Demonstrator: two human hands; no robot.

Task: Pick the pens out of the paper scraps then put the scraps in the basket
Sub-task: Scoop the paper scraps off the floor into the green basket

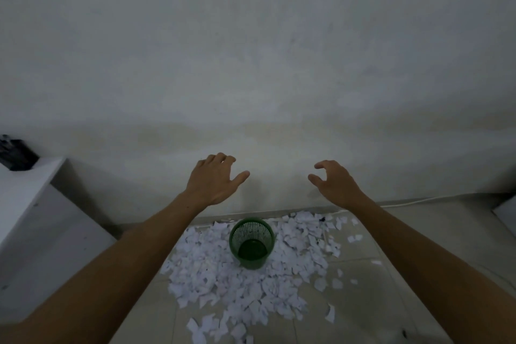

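A green mesh basket (252, 243) stands upright on the tiled floor near the wall, with nothing visible inside it. A wide heap of white paper scraps (223, 282) surrounds it on all sides. A few dark marks show among the scraps near the wall, perhaps pens, too small to tell. My left hand (216, 180) and my right hand (333, 183) are both stretched out in the air above the basket, fingers loosely spread and slightly bent, holding nothing.
A white cabinet (36, 204) stands at the left with a dark object (16, 155) on top. A pale wall (251, 64) fills the upper view. A white cable (418, 201) runs along the wall's foot at the right. Stray scraps (354, 238) lie to the right.
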